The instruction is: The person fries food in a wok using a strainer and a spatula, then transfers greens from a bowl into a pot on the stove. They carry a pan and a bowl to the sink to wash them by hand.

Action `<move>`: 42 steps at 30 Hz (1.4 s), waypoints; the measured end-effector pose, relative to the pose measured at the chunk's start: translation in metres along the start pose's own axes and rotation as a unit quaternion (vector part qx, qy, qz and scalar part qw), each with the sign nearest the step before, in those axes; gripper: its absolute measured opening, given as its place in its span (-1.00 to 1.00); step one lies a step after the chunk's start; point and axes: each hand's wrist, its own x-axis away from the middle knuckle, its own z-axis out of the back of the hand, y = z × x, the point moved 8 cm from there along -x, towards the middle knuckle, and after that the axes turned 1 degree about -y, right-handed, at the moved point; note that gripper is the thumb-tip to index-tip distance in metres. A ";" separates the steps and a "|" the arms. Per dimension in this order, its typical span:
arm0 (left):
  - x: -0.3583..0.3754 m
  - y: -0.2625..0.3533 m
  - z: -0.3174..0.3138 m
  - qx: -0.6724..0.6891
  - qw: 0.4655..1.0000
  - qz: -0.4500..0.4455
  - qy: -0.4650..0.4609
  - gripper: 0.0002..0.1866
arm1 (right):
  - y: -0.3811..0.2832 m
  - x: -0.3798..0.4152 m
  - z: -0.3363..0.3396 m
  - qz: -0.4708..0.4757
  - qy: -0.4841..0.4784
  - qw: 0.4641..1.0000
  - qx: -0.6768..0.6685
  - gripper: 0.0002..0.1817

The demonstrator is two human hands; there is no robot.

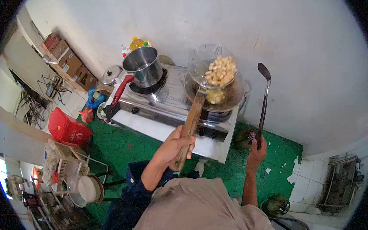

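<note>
My left hand (pixel 177 144) grips the long wooden handle of a wire skimmer (pixel 211 66), raised over the wok (pixel 234 99) on the stove's right burner. The skimmer holds a heap of pale fried pieces (pixel 221 70); more pieces float in the oil below. My right hand (pixel 257 150) is closed on the handle of a dark metal spatula (pixel 263 94), held upright to the right of the wok, its blade clear of the oil.
A steel saucepan (pixel 144 66) with a red handle sits on the left burner of the two-burner stove (pixel 168 101). An oil bottle (pixel 138 42) stands behind it. Red box (pixel 67 127), dish rack (pixel 67 167) and cardboard boxes (pixel 70 61) lie left; a gas cylinder (pixel 276 205) lower right.
</note>
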 end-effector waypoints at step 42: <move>0.267 -0.580 0.394 0.123 0.892 0.069 0.429 -0.60 | 0.604 0.427 -0.244 -0.327 -0.579 0.723 0.186 -0.81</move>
